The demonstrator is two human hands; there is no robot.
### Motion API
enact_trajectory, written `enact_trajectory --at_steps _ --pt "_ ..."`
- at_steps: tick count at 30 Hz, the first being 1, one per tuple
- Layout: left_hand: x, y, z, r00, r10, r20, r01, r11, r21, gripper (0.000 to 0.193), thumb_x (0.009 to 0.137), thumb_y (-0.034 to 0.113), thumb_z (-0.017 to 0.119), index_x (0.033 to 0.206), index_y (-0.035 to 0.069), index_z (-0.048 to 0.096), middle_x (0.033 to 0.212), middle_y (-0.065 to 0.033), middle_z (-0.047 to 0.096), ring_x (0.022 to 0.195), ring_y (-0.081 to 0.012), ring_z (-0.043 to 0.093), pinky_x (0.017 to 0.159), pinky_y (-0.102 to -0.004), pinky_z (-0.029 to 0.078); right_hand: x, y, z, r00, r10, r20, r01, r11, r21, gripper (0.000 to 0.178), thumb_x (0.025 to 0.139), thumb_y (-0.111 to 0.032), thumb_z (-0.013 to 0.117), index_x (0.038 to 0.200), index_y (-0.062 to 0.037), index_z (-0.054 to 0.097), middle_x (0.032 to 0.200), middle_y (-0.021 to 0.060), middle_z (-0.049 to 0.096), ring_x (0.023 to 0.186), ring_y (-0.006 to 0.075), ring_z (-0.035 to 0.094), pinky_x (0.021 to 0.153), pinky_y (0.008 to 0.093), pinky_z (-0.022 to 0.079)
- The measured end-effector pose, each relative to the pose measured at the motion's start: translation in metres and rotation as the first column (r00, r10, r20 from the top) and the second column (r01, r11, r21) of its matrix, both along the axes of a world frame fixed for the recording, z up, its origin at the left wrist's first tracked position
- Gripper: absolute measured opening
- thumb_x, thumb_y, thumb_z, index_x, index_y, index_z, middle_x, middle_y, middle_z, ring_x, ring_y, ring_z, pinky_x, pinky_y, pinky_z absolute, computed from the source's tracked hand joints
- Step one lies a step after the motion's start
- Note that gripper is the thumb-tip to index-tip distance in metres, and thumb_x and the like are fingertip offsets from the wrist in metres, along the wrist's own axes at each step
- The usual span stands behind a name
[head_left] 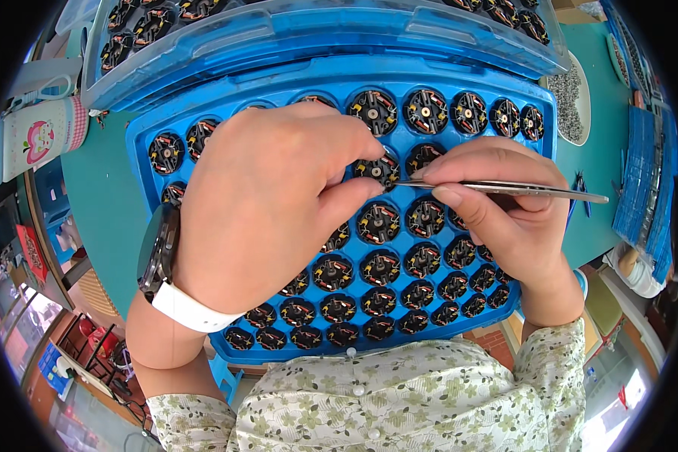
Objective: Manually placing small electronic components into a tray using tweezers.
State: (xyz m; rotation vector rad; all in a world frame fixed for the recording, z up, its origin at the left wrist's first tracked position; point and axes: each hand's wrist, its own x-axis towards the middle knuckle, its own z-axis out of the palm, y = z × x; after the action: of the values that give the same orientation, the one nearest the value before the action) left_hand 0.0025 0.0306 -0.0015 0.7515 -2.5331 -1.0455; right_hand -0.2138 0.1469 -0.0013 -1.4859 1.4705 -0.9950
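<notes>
A blue tray holds rows of round black parts, each with a metal centre and small red, yellow and copper-coloured pieces. My left hand is closed, thumb and forefinger on opposite edges of one round black part in the second row. Pinched in my right hand are metal tweezers, held nearly level. Their tip points left and meets the right side of that same part; whether it grips anything there is too small to tell. My left hand and wrist cover several parts on the tray's left.
Behind the tray stands a clear-lidded blue box with more round parts. To the right on the green table are a white dish of small metal pieces, blue-handled pliers and stacked blue trays. A patterned pouch lies at the left.
</notes>
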Motion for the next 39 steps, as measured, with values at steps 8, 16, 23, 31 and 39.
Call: enact_trajectory --at_steps 8,16,23,31,39 --pt "0.0 0.0 0.001 1.0 0.005 0.016 -0.005 1.0 0.014 0.024 0.071 0.005 0.084 0.093 0.004 0.073 0.061 -0.0041 0.049 0.057 -0.0182 0.051 0.054 -0.032 0.041 0.001 0.0 0.003 0.998 0.001 -0.057 -0.003 0.999 -0.034 0.014 0.084 -0.003 0.078 0.098 0.0012 0.076 0.095 0.0138 0.077 0.087 0.0212 0.071 0.077 0.0309 0.055" --pt "-0.002 -0.002 0.003 0.999 -0.006 0.033 0.005 0.999 0.036 0.025 0.071 0.004 0.084 0.093 0.004 0.072 0.061 -0.0036 0.05 0.057 -0.0174 0.051 0.053 -0.0317 0.04 0.003 0.0 0.005 0.994 0.007 -0.108 -0.012 0.999 -0.05 0.015 0.083 -0.002 0.077 0.098 0.0015 0.076 0.096 0.014 0.077 0.089 0.0241 0.072 0.081 0.0331 0.056" --pt "-0.001 -0.002 0.003 0.999 0.001 0.044 -0.003 0.999 0.038 0.025 0.071 0.005 0.084 0.092 0.004 0.072 0.061 -0.0038 0.05 0.056 -0.0173 0.05 0.052 -0.0314 0.039 0.008 -0.001 0.009 0.979 0.048 -0.197 -0.068 0.993 -0.093 0.015 0.082 -0.001 0.077 0.096 0.0021 0.076 0.096 0.0142 0.077 0.09 0.0248 0.073 0.08 0.0329 0.057" --pt "-0.005 -0.006 0.008 0.997 -0.022 0.078 0.017 0.998 0.063 0.026 0.069 0.005 0.085 0.091 0.005 0.071 0.061 -0.0031 0.051 0.054 -0.0155 0.046 0.051 -0.0306 0.036 0.002 -0.006 -0.008 0.998 0.061 -0.005 -0.061 0.99 -0.127 0.014 0.083 -0.003 0.078 0.096 0.0015 0.077 0.095 0.0141 0.077 0.075 0.0183 0.071 0.068 0.0278 0.055" --pt "-0.006 -0.007 0.008 0.998 -0.012 0.069 0.008 0.998 0.056 0.024 0.069 0.006 0.085 0.089 0.004 0.071 0.062 -0.0039 0.051 0.054 -0.0162 0.046 0.051 -0.031 0.036 -0.001 -0.008 -0.011 0.985 0.042 0.166 -0.044 0.999 0.007 0.011 0.087 -0.003 0.077 0.098 0.0008 0.078 0.093 0.012 0.074 0.047 0.0036 0.051 0.045 0.0186 0.038"
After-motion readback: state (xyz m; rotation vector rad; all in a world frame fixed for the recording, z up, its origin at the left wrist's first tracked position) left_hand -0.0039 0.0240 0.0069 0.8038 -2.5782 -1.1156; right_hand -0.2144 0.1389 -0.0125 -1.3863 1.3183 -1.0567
